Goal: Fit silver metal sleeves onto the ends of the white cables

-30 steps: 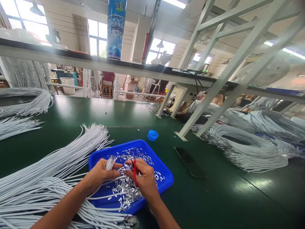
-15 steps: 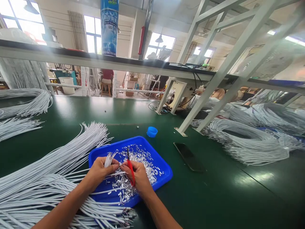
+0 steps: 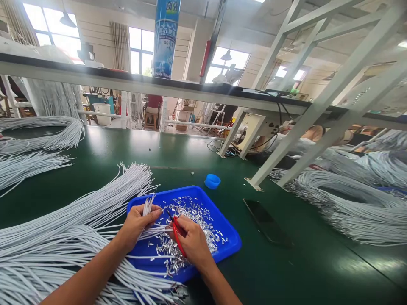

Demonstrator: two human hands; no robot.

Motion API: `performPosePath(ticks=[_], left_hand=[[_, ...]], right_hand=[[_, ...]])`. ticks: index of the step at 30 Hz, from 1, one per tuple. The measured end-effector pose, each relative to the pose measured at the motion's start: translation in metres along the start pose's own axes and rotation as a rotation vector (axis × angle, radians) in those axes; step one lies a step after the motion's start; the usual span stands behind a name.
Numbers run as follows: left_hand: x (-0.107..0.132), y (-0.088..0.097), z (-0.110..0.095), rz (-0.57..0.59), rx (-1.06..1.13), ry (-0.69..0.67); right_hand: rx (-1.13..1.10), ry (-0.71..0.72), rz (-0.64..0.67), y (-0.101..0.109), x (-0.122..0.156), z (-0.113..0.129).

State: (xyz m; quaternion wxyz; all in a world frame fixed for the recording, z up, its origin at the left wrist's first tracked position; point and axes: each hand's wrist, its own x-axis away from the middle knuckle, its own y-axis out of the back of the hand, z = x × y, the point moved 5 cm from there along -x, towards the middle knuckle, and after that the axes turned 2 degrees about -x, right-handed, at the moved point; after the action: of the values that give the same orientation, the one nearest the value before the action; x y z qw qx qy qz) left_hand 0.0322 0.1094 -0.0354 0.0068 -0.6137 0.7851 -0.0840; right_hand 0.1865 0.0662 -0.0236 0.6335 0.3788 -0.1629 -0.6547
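Observation:
My left hand [image 3: 138, 224] is closed around a bunch of white wires [image 3: 148, 205], whose ends stick up above the fingers. In my right hand [image 3: 192, 241] is a pair of red-handled pliers [image 3: 178, 237]; their dark narrow tip points up and left, near the left fingertips. Whether the tip touches a wire is too small to tell. Both hands are over a blue tray [image 3: 233, 243] strewn with small shiny metal pieces [image 3: 190, 216]. More white wires [image 3: 152, 232] run under the left hand and across the tray.
Thick bundles of white wires [image 3: 79, 207] cover the left side of the green table [image 3: 178, 148]. Behind the tray is a blue cap [image 3: 212, 181]; a phone [image 3: 265, 220] lies to its right. Metal frame legs [image 3: 273, 156] and a wire coil [image 3: 343, 203] stand farther right. A spray can [image 3: 165, 40] stands on the shelf.
The view has shifted, so everything sits farther right in the picture. My right hand has drawn slightly away from the left, and the pliers have tilted, tip toward the left fingertips.

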Motion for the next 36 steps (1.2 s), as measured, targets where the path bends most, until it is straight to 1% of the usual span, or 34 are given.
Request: performPosePath(ticks=[3, 6, 8, 11, 13, 15, 16, 19, 21, 22, 24, 26, 27, 29, 31, 33, 34, 35, 36], left_hand=[[0.0, 0.0, 0.0, -0.001, -0.018, -0.001], [0.001, 0.0, -0.003, -0.035, -0.105, -0.027], [0.003, 0.001, -0.007, -0.07, -0.208, -0.097], [0.007, 0.001, -0.017, -0.131, -0.367, -0.244], [0.009, 0.002, -0.019, -0.149, -0.43, -0.293], [0.009, 0.002, -0.016, -0.124, -0.409, -0.254], [0.008, 0.001, -0.012, -0.089, -0.358, -0.206], [0.005, -0.005, -0.001, 0.065, -0.115, -0.037], [0.004, -0.008, 0.002, 0.127, -0.016, 0.023], [0.004, -0.009, 0.002, 0.129, -0.002, 0.038], [0.002, -0.007, 0.002, 0.095, -0.016, 0.048], [0.001, -0.006, 0.001, 0.065, -0.038, 0.046], [0.001, -0.005, 0.001, 0.062, -0.045, 0.044], [0.001, -0.005, 0.001, 0.071, -0.062, 0.042], [0.003, -0.007, 0.0, 0.106, -0.075, 0.034], [0.005, -0.011, 0.0, 0.172, -0.099, 0.006], [0.006, -0.013, 0.0, 0.201, -0.12, -0.012], [0.007, -0.014, 0.0, 0.212, -0.156, -0.03], [0.007, -0.014, 0.001, 0.199, -0.203, -0.049]], right_hand=[[0.038, -0.002, 0.013, -0.003, 0.001, -0.003], [0.033, -0.007, 0.028, -0.005, 0.001, -0.005], [0.03, -0.023, 0.042, -0.005, 0.002, -0.007], [0.029, -0.059, 0.056, -0.004, 0.002, -0.009], [0.014, -0.076, 0.065, -0.005, 0.002, -0.009], [-0.003, -0.079, 0.064, -0.006, 0.002, -0.009], [-0.008, -0.072, 0.058, -0.007, 0.003, -0.009], [-0.016, -0.028, 0.038, -0.01, 0.003, -0.008], [-0.009, 0.02, 0.043, -0.009, 0.002, -0.008], [0.006, 0.046, 0.048, -0.006, 0.001, -0.01], [0.054, 0.073, 0.032, 0.002, -0.002, -0.014], [0.07, 0.029, -0.036, 0.015, -0.004, -0.02], [0.024, -0.016, -0.07, 0.02, -0.005, -0.023], [-0.202, -0.115, -0.092, 0.021, -0.006, -0.026], [-0.521, -0.193, -0.052, 0.011, -0.006, -0.024], [-0.753, -0.238, -0.004, -0.004, -0.004, -0.016], [-0.803, -0.24, 0.003, -0.01, -0.003, -0.012], [-0.794, -0.224, -0.018, -0.014, -0.002, -0.008], [-0.731, -0.183, -0.064, -0.014, -0.001, -0.004]])
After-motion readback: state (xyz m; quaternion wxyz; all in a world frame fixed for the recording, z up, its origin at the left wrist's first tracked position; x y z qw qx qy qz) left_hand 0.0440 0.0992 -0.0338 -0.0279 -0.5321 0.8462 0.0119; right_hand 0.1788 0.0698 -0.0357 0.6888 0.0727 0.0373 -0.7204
